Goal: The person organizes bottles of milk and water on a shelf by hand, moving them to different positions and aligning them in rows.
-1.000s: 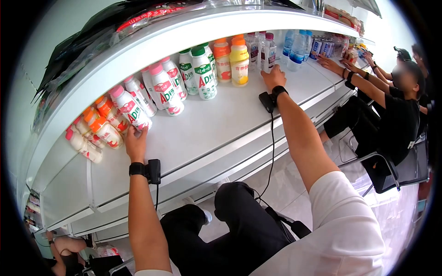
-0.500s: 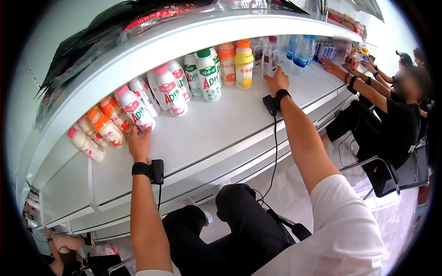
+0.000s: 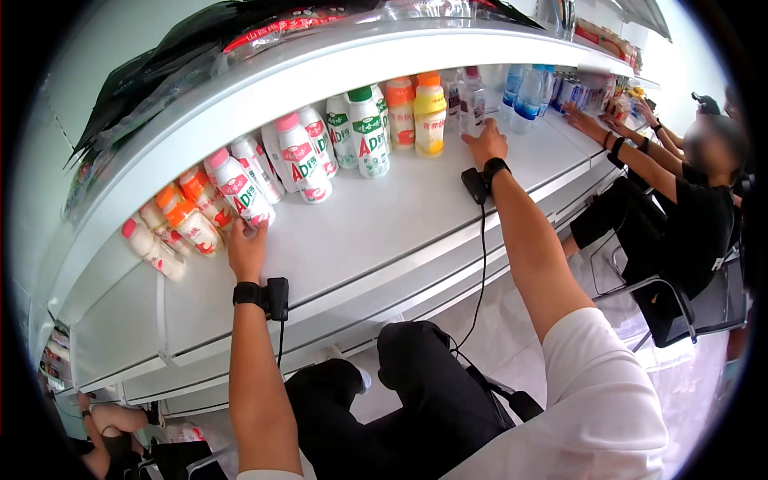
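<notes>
My left hand [image 3: 247, 250] is at the base of a white milk-drink bottle [image 3: 240, 190] with a pink cap and "AD" label, thumb and fingers on either side of it. The bottle leans in the fisheye view. My right hand [image 3: 486, 146] is open, thumb and forefinger apart, just in front of a clear bottle [image 3: 472, 104] with a dark reddish cap. Whether a fingertip touches it is hard to tell. Between my hands stand more pink-capped bottles [image 3: 302, 164], green-capped bottles [image 3: 371, 136] and a yellow bottle [image 3: 429, 120] with an orange cap.
Orange-capped bottles [image 3: 192, 224] and a small pink-capped bottle [image 3: 152, 250] stand at the left. Blue-capped water bottles [image 3: 528, 96] are to the right. An upper shelf [image 3: 344, 56] overhangs the row. A co-worker [image 3: 688, 200] sits at the right, arms on the shelf.
The view shifts slightly. The clear bottle has moved a little left relative to my right hand, whose fingers are now spread further from it. My left hand stays at its bottle.
</notes>
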The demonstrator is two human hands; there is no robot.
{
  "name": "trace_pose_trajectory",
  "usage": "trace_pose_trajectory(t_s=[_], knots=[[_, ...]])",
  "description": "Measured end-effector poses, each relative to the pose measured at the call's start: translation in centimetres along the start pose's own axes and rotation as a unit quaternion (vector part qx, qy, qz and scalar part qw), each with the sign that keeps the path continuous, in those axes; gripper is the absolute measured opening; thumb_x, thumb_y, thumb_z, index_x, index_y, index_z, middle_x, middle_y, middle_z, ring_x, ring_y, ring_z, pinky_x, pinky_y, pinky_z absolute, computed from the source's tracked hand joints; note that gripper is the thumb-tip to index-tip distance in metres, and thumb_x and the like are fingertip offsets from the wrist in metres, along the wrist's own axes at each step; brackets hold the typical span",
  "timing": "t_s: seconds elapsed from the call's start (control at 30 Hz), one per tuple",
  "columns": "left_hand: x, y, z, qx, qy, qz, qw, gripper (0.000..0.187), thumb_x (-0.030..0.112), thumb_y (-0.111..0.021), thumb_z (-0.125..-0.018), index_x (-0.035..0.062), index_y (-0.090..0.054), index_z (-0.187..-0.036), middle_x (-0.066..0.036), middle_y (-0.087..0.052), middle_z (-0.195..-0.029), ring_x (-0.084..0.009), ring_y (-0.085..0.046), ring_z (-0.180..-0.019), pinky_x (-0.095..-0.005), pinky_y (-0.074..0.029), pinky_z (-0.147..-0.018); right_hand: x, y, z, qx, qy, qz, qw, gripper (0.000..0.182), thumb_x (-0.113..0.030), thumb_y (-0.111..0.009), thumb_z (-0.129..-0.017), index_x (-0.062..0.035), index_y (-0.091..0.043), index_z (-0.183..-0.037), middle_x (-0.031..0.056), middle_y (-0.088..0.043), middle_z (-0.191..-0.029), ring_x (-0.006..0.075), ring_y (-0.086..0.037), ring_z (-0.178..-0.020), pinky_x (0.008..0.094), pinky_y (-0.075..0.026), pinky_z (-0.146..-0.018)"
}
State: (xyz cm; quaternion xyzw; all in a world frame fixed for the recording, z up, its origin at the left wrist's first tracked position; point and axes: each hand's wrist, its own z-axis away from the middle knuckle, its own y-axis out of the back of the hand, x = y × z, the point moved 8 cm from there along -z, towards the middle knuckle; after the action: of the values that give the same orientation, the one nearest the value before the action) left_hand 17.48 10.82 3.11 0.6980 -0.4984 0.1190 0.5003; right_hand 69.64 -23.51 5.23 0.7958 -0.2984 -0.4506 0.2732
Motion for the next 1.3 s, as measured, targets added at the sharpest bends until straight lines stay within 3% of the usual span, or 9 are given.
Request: trace_pose_trajectory(t_s=[0.17, 0.57, 0.8, 1.0, 1.13, 1.3], knots=[[-0.6, -0.2, -0.4, 0.001, -0.003, -0.005, 1.000, 0.046, 0.038, -0.072, -0.084, 0.0050, -0.064, -0.115, -0.012, -0.069, -0.111, -0.0286, -0.065, -0.104, -0.0396, -0.049, -0.090, -1.0, 0.5, 0.6, -0.004, 0.010, 0.011, 1.000, 0.066, -0.038, -0.080, -0.075, -0.0143, -0.049, -0.129, 0.0101, -0.061, -0.129, 0.0369, -0.055, -0.118, 0.0501, -0.042, -0.098], [-0.3, -0.2, -0.3, -0.001, -0.012, 0.038, 0.999, 0.047, 0.037, -0.074, -0.084, 0.0034, -0.064, -0.116, -0.012, -0.071, -0.108, -0.0256, -0.067, -0.101, -0.0364, -0.049, -0.090, -0.4, -0.1, 0.0, -0.025, -0.015, 0.039, 0.999, 0.065, -0.043, -0.075, -0.080, -0.0067, -0.049, -0.126, 0.0125, -0.064, -0.123, 0.0376, -0.053, -0.120, 0.0466, -0.044, -0.098], [0.2, 0.1, 0.0, 0.008, -0.013, 0.034, 0.999, 0.047, 0.038, -0.074, -0.084, 0.0034, -0.065, -0.115, -0.012, -0.071, -0.106, -0.0257, -0.067, -0.101, -0.0370, -0.049, -0.089, -0.1, -0.4, -0.2, -0.022, -0.018, 0.032, 0.999, 0.066, -0.045, -0.074, -0.079, -0.0094, -0.050, -0.129, 0.0129, -0.066, -0.122, 0.0377, -0.052, -0.121, 0.0473, -0.042, -0.099], [0.9, 0.2, 0.2, -0.009, 0.005, -0.001, 1.000, 0.044, 0.031, -0.072, -0.087, 0.0027, -0.061, -0.120, -0.011, -0.071, -0.111, -0.0227, -0.066, -0.103, -0.0347, -0.048, -0.092, -0.9, 0.2, 0.2, -0.053, -0.016, 0.042, 0.998, 0.067, -0.048, -0.070, -0.079, -0.0105, -0.051, -0.131, 0.0137, -0.069, -0.119, 0.0380, -0.051, -0.123, 0.0474, -0.041, -0.099], [0.5, 0.2, 0.1, 0.012, -0.010, 0.031, 0.999, 0.045, 0.036, -0.074, -0.084, 0.0028, -0.065, -0.113, -0.013, -0.071, -0.107, -0.0276, -0.066, -0.102, -0.0374, -0.049, -0.089, -0.5, -0.1, 0.0, -0.037, -0.018, 0.033, 0.999, 0.067, -0.048, -0.071, -0.079, -0.0106, -0.052, -0.131, 0.0142, -0.069, -0.118, 0.0369, -0.052, -0.122, 0.0472, -0.041, -0.099], [0.3, 0.1, 0.0, 0.005, -0.016, 0.018, 1.000, 0.044, 0.035, -0.074, -0.084, 0.0028, -0.065, -0.113, -0.013, -0.071, -0.108, -0.0272, -0.066, -0.103, -0.0372, -0.049, -0.090, 0.0, -0.3, -0.2, -0.024, -0.019, 0.014, 0.999, 0.069, -0.050, -0.074, -0.078, -0.0108, -0.053, -0.132, 0.0145, -0.069, -0.115, 0.0345, -0.056, -0.118, 0.0456, -0.043, -0.098]])
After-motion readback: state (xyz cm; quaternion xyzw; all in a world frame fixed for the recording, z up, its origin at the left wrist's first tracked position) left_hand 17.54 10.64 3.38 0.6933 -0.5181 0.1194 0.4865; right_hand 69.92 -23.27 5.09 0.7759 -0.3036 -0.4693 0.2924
